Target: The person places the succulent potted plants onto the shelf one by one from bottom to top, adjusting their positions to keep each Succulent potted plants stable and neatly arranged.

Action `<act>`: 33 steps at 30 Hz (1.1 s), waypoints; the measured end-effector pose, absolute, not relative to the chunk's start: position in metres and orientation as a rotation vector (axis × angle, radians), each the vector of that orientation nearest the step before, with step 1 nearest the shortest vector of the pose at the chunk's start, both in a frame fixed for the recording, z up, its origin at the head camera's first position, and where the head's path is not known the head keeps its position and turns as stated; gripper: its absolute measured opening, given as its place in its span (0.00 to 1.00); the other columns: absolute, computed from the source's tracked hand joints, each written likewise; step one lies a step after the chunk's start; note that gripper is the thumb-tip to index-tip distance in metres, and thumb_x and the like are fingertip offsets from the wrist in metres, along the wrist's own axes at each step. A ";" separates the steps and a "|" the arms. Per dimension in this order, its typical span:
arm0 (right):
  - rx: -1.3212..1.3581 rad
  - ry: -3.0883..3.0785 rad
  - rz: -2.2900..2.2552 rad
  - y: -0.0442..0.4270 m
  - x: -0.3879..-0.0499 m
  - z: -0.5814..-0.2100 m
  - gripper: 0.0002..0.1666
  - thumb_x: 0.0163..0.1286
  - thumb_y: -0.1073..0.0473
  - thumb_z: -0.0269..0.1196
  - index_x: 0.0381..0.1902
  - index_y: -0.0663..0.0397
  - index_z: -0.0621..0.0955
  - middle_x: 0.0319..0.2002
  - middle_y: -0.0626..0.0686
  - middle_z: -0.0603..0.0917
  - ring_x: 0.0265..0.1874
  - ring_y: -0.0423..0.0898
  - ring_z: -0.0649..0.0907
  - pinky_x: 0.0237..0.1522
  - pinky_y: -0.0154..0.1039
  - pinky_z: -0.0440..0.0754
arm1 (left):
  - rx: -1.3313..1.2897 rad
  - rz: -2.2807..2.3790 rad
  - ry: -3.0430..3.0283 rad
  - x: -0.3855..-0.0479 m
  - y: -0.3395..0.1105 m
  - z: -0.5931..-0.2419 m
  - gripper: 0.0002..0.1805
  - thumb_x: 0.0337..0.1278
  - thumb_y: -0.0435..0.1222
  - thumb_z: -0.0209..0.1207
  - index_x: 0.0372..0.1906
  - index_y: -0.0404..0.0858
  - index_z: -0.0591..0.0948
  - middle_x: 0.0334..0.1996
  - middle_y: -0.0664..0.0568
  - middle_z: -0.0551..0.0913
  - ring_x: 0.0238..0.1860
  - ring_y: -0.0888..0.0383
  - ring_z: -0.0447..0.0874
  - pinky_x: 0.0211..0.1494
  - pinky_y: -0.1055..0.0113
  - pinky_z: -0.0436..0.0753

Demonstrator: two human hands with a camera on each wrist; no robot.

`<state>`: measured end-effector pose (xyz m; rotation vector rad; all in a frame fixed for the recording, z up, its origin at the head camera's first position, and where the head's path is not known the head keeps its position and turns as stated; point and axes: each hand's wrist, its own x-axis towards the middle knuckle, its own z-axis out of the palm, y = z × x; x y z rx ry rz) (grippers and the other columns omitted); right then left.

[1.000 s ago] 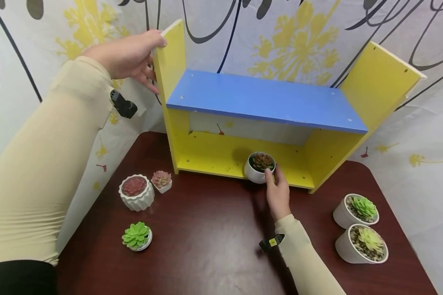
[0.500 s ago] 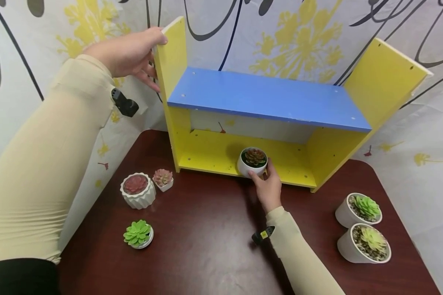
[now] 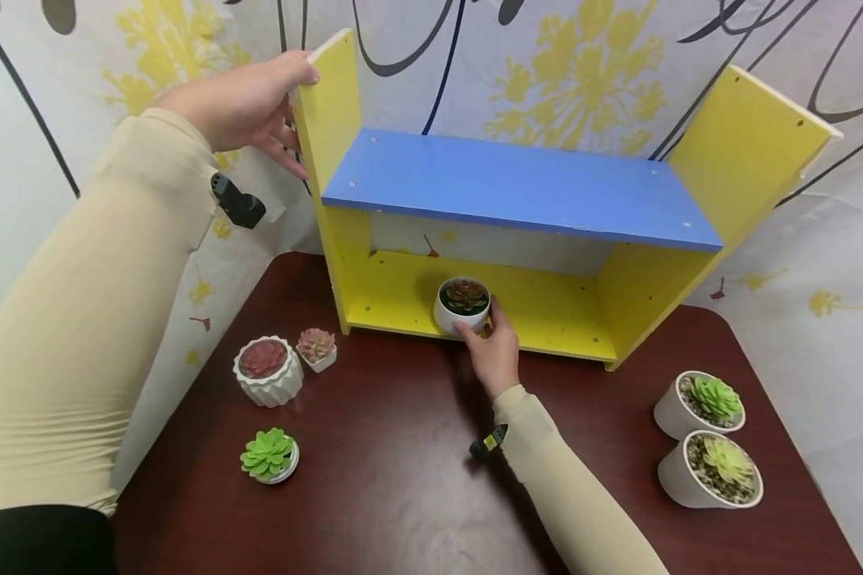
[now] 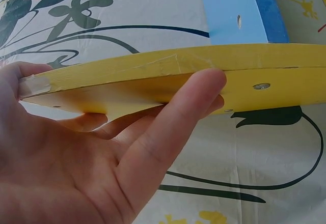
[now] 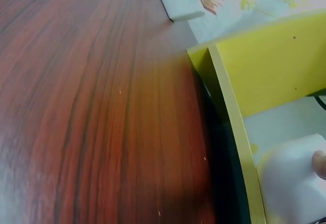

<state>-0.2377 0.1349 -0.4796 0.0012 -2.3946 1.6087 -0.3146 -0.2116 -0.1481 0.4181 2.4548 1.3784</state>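
Note:
A small shelf with yellow side panels, a yellow bottom board and a blue middle board stands at the back of the table. My left hand grips the top of its left side panel, thumb over the upper end. In the left wrist view, the fingers of my left hand lie against the panel's face. My right hand holds a round white pot with a reddish-brown succulent at the front of the bottom board. In the right wrist view only a fingertip shows beside the white pot.
Left on the dark red table stand a fluted white pot, a small pink succulent and a bright green succulent. Two white pots, one with a green succulent, one with a yellow-green succulent, stand right.
My right hand has moved left with the potted succulent along the front of the bottom board. The left hand stays on the side panel.

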 end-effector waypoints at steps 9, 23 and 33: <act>0.043 -2.428 1.602 0.105 -0.243 -0.478 0.51 0.74 0.56 0.76 0.84 0.63 0.62 0.78 0.63 0.70 0.74 0.56 0.76 0.71 0.50 0.79 | 0.465 1.388 2.453 -0.318 -0.213 -0.147 0.26 0.87 0.56 0.32 0.80 0.58 0.51 0.74 0.43 0.65 0.71 0.33 0.76 0.51 0.47 0.92; 0.068 -2.489 1.560 0.063 -0.253 -0.477 0.52 0.74 0.55 0.76 0.84 0.64 0.62 0.76 0.64 0.73 0.67 0.57 0.81 0.65 0.50 0.84 | 0.443 1.340 2.464 -0.322 -0.219 -0.149 0.24 0.87 0.57 0.29 0.78 0.61 0.50 0.71 0.43 0.65 0.68 0.31 0.77 0.51 0.45 0.92; 0.162 -2.561 1.483 0.041 -0.263 -0.479 0.52 0.76 0.53 0.74 0.85 0.64 0.60 0.75 0.65 0.75 0.69 0.57 0.79 0.68 0.50 0.81 | 0.429 1.376 2.449 -0.322 -0.233 -0.151 0.23 0.88 0.56 0.31 0.78 0.59 0.51 0.69 0.45 0.67 0.65 0.36 0.80 0.50 0.43 0.92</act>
